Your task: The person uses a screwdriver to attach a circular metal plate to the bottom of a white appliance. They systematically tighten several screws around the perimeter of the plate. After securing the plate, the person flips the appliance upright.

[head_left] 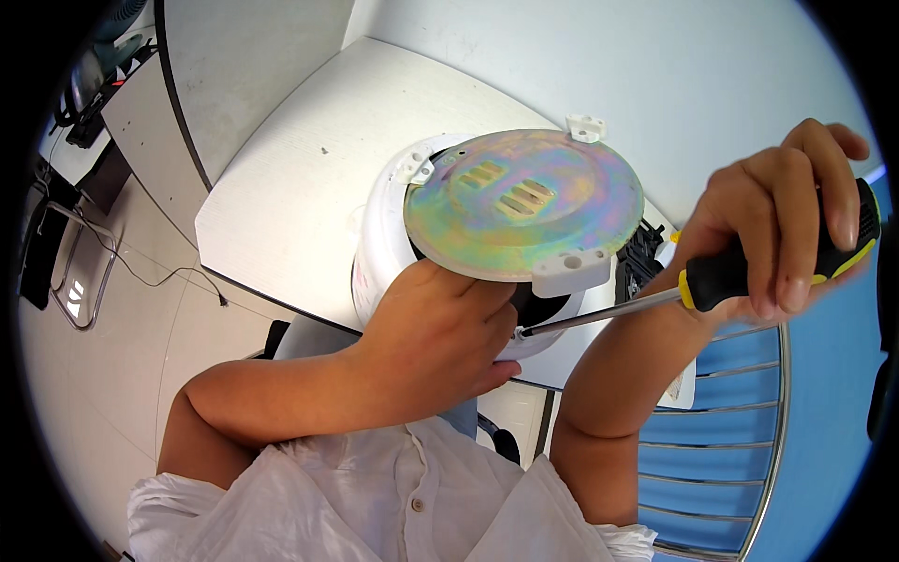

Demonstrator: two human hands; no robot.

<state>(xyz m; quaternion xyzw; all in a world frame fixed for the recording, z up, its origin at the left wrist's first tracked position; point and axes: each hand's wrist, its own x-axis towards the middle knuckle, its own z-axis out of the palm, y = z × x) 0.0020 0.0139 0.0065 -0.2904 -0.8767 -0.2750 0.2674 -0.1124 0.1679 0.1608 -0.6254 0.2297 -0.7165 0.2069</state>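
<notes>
My right hand (785, 220) is wrapped round the black and yellow handle of a screwdriver (613, 311), whose shaft slants down to the left. Its tip meets a small metal piece (518, 334), possibly a screw, beside my left hand (440, 328). My left fingers are curled at the near edge of a round metal plate (562, 239) with a rainbow sheen and slots. What they grip is hidden. The plate sits raised and tilted over a round white appliance housing (368, 272), with a dark gap between them. White plastic feet (573, 272) are fixed round the plate's rim.
A white table (290, 187) carries the housing, with a grey partition (253, 75) at its left. Black tools or parts (641, 255) lie right of the housing. A metal-barred rack (721, 450) stands lower right. A cable (178, 272) runs along the floor.
</notes>
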